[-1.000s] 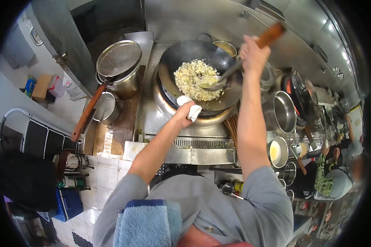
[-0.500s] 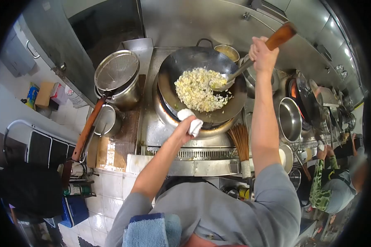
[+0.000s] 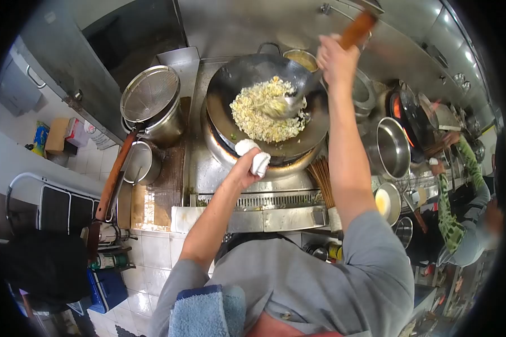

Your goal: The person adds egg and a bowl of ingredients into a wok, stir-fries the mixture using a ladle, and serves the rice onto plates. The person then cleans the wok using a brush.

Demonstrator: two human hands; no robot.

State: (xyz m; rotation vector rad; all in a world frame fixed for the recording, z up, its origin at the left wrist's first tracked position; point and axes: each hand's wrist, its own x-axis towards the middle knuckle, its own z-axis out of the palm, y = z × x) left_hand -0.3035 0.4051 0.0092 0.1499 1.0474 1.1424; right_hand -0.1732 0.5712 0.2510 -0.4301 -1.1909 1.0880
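Observation:
A wide dark wok (image 3: 222, 92) sits on the burner ring, holding a mound of fried rice (image 3: 256, 121) with yellow bits in it. My left hand (image 3: 246, 171) is closed on a folded white cloth (image 3: 260, 163) at the wok's near rim; whether a handle lies under the cloth is hidden. My right hand (image 3: 338, 60), above the wok's right side, grips a wok ladle (image 3: 356, 31) by its wooden handle. Motion blurs the ladle's metal head, which is down in the rice.
A round strainer (image 3: 150, 92) lies over a steel pot at left, its long wooden handle pointing toward me. A bamboo brush (image 3: 321, 182) stands right of the burner. Steel pans (image 3: 391, 149) and a lit second burner are farther right, where another person (image 3: 461, 224) works.
The ladle head has moved left into the middle of the rice, and my right hand has shifted left with it. My left hand stays at the rim. The other person's arm now reaches farther forward.

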